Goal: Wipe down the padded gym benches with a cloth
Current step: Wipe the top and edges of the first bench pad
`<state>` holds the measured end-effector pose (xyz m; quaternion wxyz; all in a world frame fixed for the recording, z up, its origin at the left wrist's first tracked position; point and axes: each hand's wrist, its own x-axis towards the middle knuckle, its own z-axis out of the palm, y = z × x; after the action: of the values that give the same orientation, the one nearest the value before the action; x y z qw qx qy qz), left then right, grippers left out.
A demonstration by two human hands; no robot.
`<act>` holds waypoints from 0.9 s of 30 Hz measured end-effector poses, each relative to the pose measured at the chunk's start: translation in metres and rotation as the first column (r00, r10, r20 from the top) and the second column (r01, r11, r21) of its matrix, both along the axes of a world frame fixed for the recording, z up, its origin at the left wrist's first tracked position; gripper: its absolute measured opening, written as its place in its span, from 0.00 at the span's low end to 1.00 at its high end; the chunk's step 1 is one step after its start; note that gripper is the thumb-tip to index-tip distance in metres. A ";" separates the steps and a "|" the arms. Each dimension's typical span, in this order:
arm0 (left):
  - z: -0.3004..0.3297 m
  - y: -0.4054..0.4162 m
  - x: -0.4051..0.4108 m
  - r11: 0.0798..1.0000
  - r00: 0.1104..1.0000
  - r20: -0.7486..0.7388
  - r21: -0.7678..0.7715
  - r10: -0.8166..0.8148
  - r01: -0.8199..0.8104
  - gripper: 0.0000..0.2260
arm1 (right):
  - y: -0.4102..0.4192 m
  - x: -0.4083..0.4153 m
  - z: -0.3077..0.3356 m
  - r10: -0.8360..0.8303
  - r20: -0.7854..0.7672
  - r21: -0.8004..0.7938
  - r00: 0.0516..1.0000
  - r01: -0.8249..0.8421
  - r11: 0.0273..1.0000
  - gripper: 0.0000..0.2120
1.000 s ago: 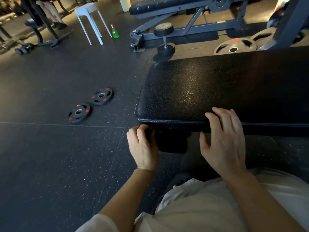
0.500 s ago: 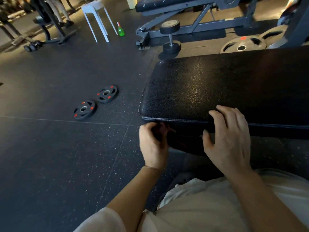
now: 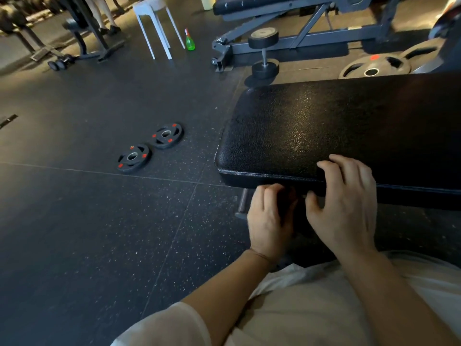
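Bench (image 3: 324,131): black padded top, grained, at right of view; near long edge runs left to right, left end rounded. Stands on dark speckled floor (image 3: 87,233).

Cloth (image 3: 289,206): dark, mostly hidden, just below near edge of bench pad, close to its left end; pressed against pad's side face or underside, cannot tell which.

Left hand (image 3: 270,221): below near edge, fingers curled, grasping cloth. Knuckles touching lower rim of pad.

Right hand (image 3: 346,203): just beside left hand. Fingers (image 3: 334,171) bent over near edge, tips resting on pad top; thumb (image 3: 311,203) under the edge. Grasping pad edge between fingers and thumb.

Both forearms bare; pale sleeve (image 3: 169,325) at bottom edge of view.

Floor, left of bench: two small black plates (image 3: 149,148) with red marks, flat, touching or nearly so, well apart from bench.

Beyond far edge of bench: dumbbell (image 3: 264,54) upright on one head; larger plate (image 3: 374,67) flat, partly hidden by pad; second bench (image 3: 287,26), grey frame, black pad.

Top of view: white stool (image 3: 156,26), green spray bottle (image 3: 190,40) just beside its right leg. Top left: frame of other equipment (image 3: 82,33) and a person's legs (image 3: 99,13), blurred.
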<state>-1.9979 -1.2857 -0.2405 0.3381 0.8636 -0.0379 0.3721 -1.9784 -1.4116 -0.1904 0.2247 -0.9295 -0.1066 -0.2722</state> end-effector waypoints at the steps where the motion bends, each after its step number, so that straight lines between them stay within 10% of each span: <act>1: -0.001 0.007 0.000 1.000 1.000 0.003 -0.017 0.010 -0.010 0.13 | 0.000 0.000 0.000 0.000 -0.004 0.010 1.000 0.000 1.000 0.24; 8: 0.014 0.048 0.010 0.831 0.886 -0.054 -0.327 0.460 -0.451 0.08 | -0.001 -0.003 0.000 0.003 -0.015 -0.012 1.000 -0.003 1.000 0.25; 16: 0.008 -0.013 -0.003 0.995 0.999 -0.001 -0.098 0.035 -0.035 0.18 | -0.012 -0.007 0.003 0.104 -0.010 0.139 0.995 -0.101 0.985 0.21; 22: 0.017 0.012 -0.001 0.933 0.961 -0.002 -0.237 0.277 -0.269 0.17 | -0.050 -0.013 0.004 -0.220 0.002 0.320 0.975 0.208 0.924 0.19; 27: 0.005 -0.043 0.006 1.000 1.000 0.010 0.008 0.007 -0.007 0.11 | -0.059 -0.020 -0.008 -0.250 0.037 0.269 0.967 0.232 0.935 0.19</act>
<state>-1.9922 -1.3292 -0.2354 0.3332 0.8632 -0.0382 0.3774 -1.9985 -1.4704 -0.1989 0.3069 -0.8874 0.0373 -0.3420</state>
